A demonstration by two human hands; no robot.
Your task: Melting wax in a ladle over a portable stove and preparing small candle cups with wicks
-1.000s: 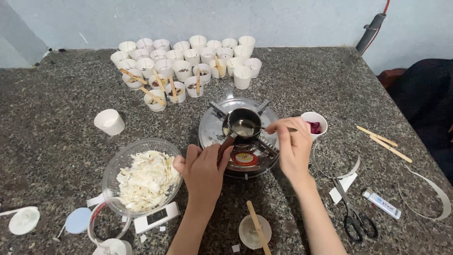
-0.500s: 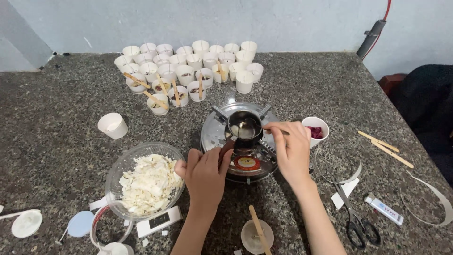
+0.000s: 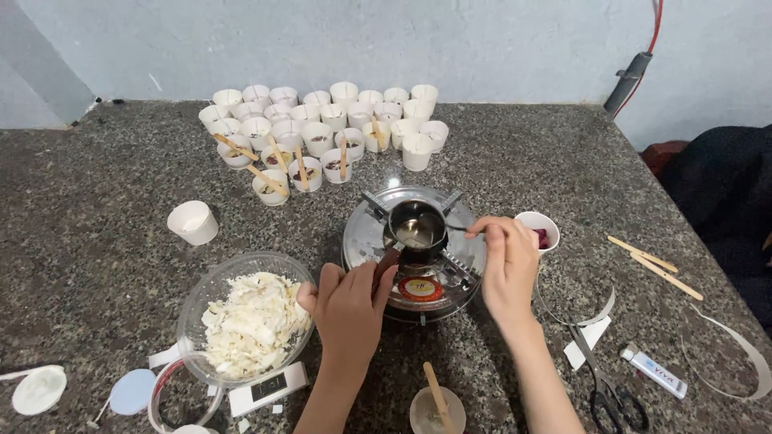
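Note:
A small dark metal pot with pale melted liquid sits on a round silver burner. My left hand grips the pot's brown handle. My right hand holds a thin spoon whose tip reaches into the pot. A white cup with pink pieces stands just right of that hand. A clear bowl of white wax flakes sits left of my left hand.
Several white cups, some with wooden sticks, cluster at the back. A lone white cup stands left. Scissors, a small tube, wooden sticks, a clear cup holding a stick, lids lie near the front edge.
The view has tilted so everything sits lower in frame. My right hand drew slightly toward the pot with the spoon; my left hand keeps its hold on the handle.

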